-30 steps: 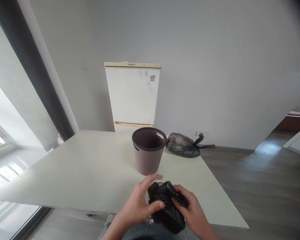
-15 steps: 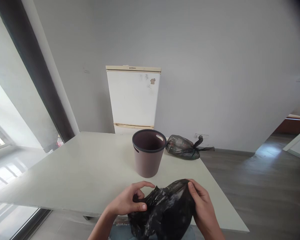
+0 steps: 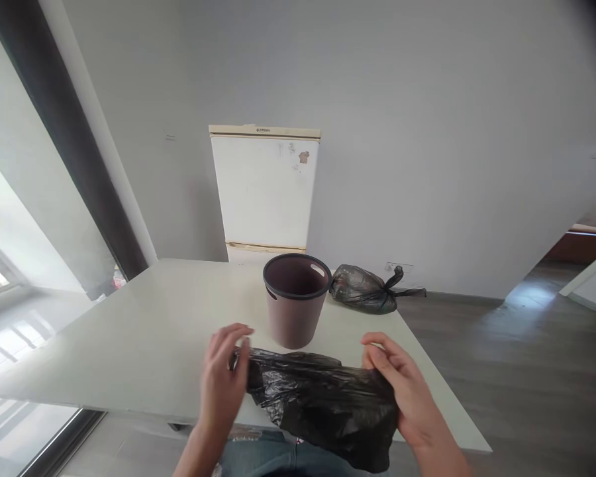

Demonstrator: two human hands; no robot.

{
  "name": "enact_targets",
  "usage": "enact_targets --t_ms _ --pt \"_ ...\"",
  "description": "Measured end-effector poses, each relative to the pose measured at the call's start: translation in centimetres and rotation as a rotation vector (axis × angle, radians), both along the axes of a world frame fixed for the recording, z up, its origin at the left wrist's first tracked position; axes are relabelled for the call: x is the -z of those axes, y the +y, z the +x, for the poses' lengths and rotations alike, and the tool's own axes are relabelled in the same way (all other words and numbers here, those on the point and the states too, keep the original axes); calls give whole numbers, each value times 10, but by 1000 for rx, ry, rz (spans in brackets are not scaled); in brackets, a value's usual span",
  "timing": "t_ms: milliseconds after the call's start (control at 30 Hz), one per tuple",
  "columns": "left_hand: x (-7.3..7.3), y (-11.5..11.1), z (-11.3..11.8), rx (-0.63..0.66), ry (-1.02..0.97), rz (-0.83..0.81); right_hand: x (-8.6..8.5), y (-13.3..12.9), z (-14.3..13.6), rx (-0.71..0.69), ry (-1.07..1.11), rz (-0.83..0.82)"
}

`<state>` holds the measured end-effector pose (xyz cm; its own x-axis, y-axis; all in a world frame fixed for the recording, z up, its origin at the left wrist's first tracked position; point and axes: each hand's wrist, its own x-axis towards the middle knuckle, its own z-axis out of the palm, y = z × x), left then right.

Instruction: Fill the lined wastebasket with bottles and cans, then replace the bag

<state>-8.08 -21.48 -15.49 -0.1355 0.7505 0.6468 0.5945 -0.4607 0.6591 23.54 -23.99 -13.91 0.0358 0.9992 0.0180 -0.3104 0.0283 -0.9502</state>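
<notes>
A black plastic garbage bag (image 3: 328, 404) is stretched sideways between my hands, above the table's near edge and my lap. My left hand (image 3: 226, 374) is at the bag's left end, its thumb and fingers closed around the edge and slightly blurred. My right hand (image 3: 397, 384) pinches the bag's right upper corner between thumb and fingers. Just beyond the bag stands a mauve trash can (image 3: 295, 318), upright, with a dark rim and handle holes. Its visible inside wall is bare; the bottom is hidden. Behind it to the right lies a knotted, filled black bag (image 3: 362, 289).
The pale table (image 3: 179, 331) spreads out in front of me, with its right edge close to my right hand. A white refrigerator (image 3: 265, 192) stands behind it against the grey wall (image 3: 427, 132). Grey wood-look floor (image 3: 477, 358) shows at the right.
My left hand has moved left and up, pulling the bag's edge with it. The bunched bag is now spread wide and flatter. My right hand still holds its side, slightly higher.
</notes>
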Motion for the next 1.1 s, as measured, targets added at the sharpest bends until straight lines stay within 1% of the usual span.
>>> enact_targets --t_ms 67,100,133,167,200,233,300,367,400,433,467,500,533,600,633,700,767,800,867,900,933,967,1000,1033,1067,1100 --pt "-7 -19 30 302 61 -132 -6 0 -20 -126 52 -54" --pt "-9 -25 43 429 77 -212 -10 2 -29 -161 79 -67" --pt "-10 -28 53 526 84 -288 -13 4 -35 -175 95 -66" --pt "-10 -28 60 576 79 -333 -17 6 -39 -177 90 -53" --pt "-12 -25 64 582 63 -345 -22 9 -40 -179 57 -34" --pt "-14 -19 64 556 45 -326 -26 13 -38 -191 -5 -14" --pt "-24 -6 55 441 10 -213 -35 19 -27 -271 -202 16" --pt "-39 6 41 329 0 -92 -43 22 -15 -432 -417 41" --pt "-47 11 34 291 10 -52 -46 23 -10 -508 -497 64" --pt "-55 14 28 257 22 -26 -48 24 -6 -551 -547 99" --pt "-61 15 23 229 36 -16 -50 24 -4 -543 -562 140" --pt "-65 16 20 208 50 -17 -51 25 -3 -479 -547 179" --pt "-68 16 19 197 66 -28 -52 25 -2 -374 -512 207" --pt "-66 17 18 213 93 -66 -54 27 -2 -170 -438 222" --pt "-63 19 18 238 99 -90 -56 28 -1 -99 -419 214" --pt "-55 25 16 275 63 -121 -61 30 2 -41 -424 197" --pt "-49 36 13 263 9 -102 -66 29 6 -57 -412 163" --pt "-47 41 11 231 -1 -72 -67 27 8 -97 -373 115" --pt "-47 48 10 111 22 7 -69 23 7 -217 -238 -9" --pt "-49 48 12 19 38 49 -68 21 4 -252 -158 -59" --pt "-51 43 15 -79 42 90 -67 19 -1 -253 -83 -85" --pt "-54 34 21 -160 32 130 -66 16 -7 -231 -21 -84" --pt "-56 22 28 -202 11 169 -63 13 -13 -194 23 -63" --pt "-57 6 37 -193 -10 183 -60 9 -21 -152 48 -32" --pt "-56 -11 47 -105 -28 187 -56 4 -28 -123 54 0" --pt "-53 -29 57 32 -41 152 -52 -1 -34 -108 43 35"
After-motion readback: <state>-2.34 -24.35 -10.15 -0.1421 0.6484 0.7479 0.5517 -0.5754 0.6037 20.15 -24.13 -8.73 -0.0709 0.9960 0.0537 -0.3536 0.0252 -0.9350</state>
